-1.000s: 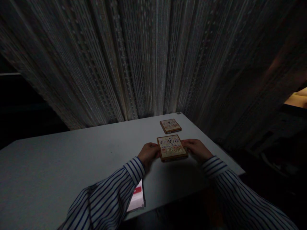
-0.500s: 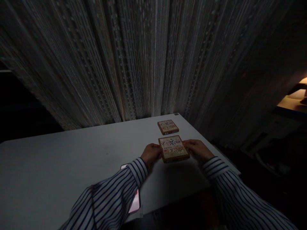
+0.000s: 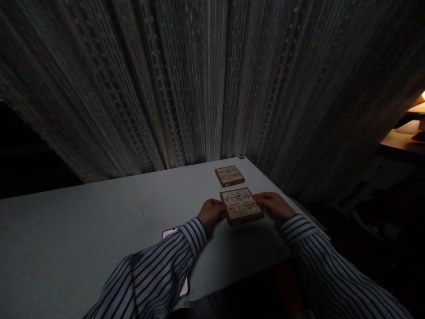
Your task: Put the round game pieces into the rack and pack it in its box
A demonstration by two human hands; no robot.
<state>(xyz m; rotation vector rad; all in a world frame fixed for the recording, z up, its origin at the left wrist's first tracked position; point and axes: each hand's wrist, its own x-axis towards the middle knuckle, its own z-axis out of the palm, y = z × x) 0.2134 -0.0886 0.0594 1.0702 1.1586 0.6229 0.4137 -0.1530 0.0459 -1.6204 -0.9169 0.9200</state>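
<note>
A flat square box with Chinese characters and a brown edge is held between my two hands, near the right end of the white table. My left hand grips its left edge with closed fingers. On the opposite edge, my right hand pinches the box. A second box of the same look lies flat on the table just beyond the held one, with a small gap between them in the view. Both boxes have their printed faces up.
The white table stretches to the left. A phone lies on it, partly under my left sleeve. A string curtain hangs behind the table. At the far right, a lit lamp glows beside dark surroundings.
The view has shifted slightly, so the far box, phone and table appear a little further left. Both hands still hold the near box in almost the same place.
</note>
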